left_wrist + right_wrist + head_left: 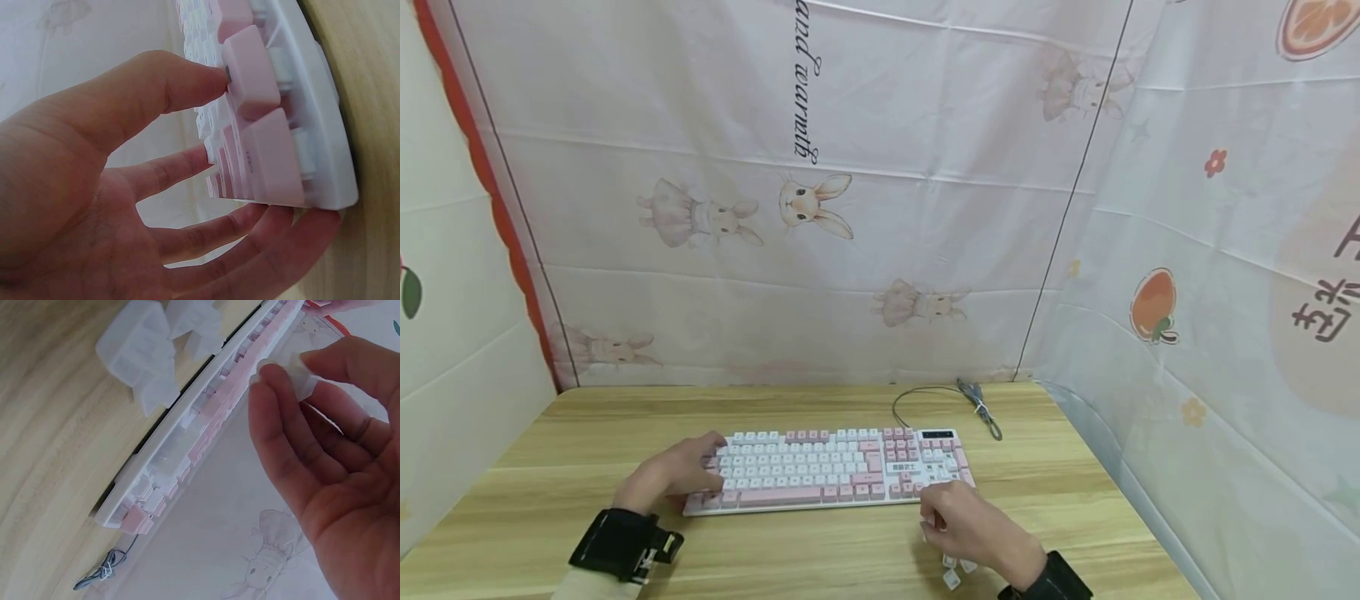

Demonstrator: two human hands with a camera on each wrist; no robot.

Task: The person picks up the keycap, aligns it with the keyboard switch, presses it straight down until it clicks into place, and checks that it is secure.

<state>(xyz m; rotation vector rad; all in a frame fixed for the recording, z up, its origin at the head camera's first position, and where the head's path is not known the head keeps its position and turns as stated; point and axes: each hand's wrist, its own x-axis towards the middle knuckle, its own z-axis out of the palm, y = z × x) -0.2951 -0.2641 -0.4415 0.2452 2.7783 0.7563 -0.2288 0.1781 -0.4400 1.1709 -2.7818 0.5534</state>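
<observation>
Printed cloth (880, 100) with rabbits and lettering backs the wooden table (587, 450), whose near edge is cut off. On the left, a black wrist strap (613, 542) sits below the left hand (673, 471), which grips the left end of the pink-and-white keyboard (797, 467). Its thumb rests on a pink key (253, 72) and its fingers are spread along the left edge; from the head view they hide the keys at that end. The keyboard stretches rightward from this hand across the middle of the table, its legends too small to read. Toward its right end, dark spots show among the number-pad keys, hard to make out. Beyond its far right part, a grey cable (977, 402) lies partly bundled. The right hand (962, 525), at the keyboard's near right corner and covering it in the head view, pinches a small white keycap (302, 382) between thumb and fingertips; the fingers hide part of it, and any legend cannot be read. Just beneath the same hand, loose white keycaps (951, 578) lie on the table, some partly covered, so their number is uncertain. Farther right, the other black strap (1052, 579) is cut off below.
</observation>
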